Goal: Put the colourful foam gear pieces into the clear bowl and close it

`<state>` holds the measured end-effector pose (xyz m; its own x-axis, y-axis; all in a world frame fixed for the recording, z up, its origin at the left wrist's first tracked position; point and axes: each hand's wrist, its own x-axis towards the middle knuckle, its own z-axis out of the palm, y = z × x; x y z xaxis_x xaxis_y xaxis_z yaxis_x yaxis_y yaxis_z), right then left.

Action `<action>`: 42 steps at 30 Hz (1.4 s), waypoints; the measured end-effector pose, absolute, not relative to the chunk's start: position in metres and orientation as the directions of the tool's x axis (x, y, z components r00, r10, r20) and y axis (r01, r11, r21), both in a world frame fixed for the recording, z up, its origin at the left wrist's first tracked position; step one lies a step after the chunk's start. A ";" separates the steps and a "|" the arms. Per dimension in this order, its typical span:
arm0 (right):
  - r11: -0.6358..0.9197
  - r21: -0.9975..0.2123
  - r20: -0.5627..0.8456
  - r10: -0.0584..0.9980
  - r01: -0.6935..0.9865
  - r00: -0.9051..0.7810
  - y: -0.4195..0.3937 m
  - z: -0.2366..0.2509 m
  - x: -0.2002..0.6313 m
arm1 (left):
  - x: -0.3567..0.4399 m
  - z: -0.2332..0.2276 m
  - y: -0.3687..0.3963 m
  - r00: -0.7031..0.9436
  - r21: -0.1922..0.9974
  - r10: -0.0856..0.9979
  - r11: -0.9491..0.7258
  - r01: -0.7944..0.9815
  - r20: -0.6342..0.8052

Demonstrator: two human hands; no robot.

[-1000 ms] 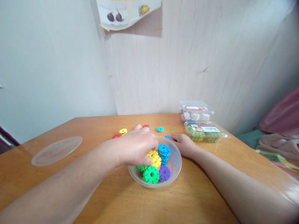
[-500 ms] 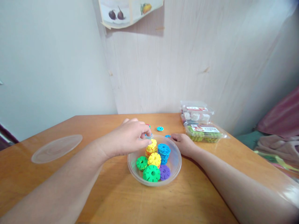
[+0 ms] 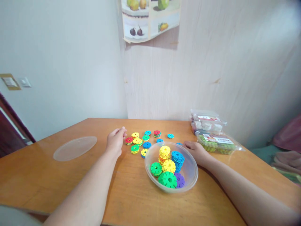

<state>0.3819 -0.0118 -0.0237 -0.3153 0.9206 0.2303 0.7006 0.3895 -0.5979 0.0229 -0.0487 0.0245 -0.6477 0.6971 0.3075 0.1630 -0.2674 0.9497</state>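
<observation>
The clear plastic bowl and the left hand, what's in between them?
Head view: loose toothed plastic discs lie on the wooden table between left hand and clear plastic bowl.

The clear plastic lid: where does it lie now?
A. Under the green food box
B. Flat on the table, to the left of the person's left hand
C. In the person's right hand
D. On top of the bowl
B. The clear plastic lid lies flat on the table, apart from the bowl and left of the left hand.
</observation>
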 end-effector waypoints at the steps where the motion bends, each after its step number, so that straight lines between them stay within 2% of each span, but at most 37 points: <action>1: 0.387 -0.604 0.231 0.922 0.697 -0.311 -0.012 -0.024 0.382 | 0.019 0.019 -0.046 -0.671 0.956 0.684 -0.257 0.144 0.285; 6: 0.363 -0.621 0.236 0.932 0.695 -0.275 -0.013 -0.025 0.381 | 0.005 0.002 -0.032 -0.759 0.973 0.620 -0.217 0.080 0.201; 10: 0.284 -0.682 0.205 0.959 0.674 -0.197 -0.016 -0.024 0.379 | 0.001 -0.006 -0.026 -0.772 0.972 0.601 -0.218 0.091 0.208; 13: 0.168 -0.772 0.104 0.985 0.614 -0.139 -0.016 -0.012 0.379 | 0.000 -0.011 -0.023 -0.758 0.969 0.607 -0.197 0.147 0.238; 16: 0.182 -0.759 0.112 0.982 0.625 -0.150 -0.009 0.015 0.375 | -0.001 -0.016 -0.019 -0.740 0.959 0.612 -0.135 0.248 0.277; 20: 0.333 -0.635 0.191 0.942 0.697 -0.276 0.005 0.063 0.345 | -0.004 -0.020 -0.016 -0.714 0.943 0.633 -0.083 0.323 0.300; 22: 0.425 -0.516 0.199 0.904 0.744 -0.379 0.011 0.081 0.319 | -0.005 -0.021 -0.016 -0.696 0.935 0.649 -0.070 0.346 0.306; 29: 0.612 -0.145 -0.003 0.786 0.778 -0.619 0.025 0.089 0.228 | -0.006 -0.021 -0.018 -0.660 0.907 0.683 -0.009 0.420 0.312; 34: 0.678 0.124 -0.117 0.736 0.725 -0.667 0.028 0.085 0.196 | -0.004 -0.020 -0.019 -0.642 0.889 0.696 0.011 0.457 0.321; 38: 0.695 0.231 -0.170 0.717 0.680 -0.676 0.031 0.083 0.184 | -0.003 -0.019 -0.020 -0.642 0.889 0.701 0.024 0.458 0.312; 42: 0.714 0.264 -0.194 0.698 0.649 -0.689 0.037 0.078 0.179 | -0.002 -0.018 -0.022 -0.640 0.887 0.703 0.027 0.461 0.311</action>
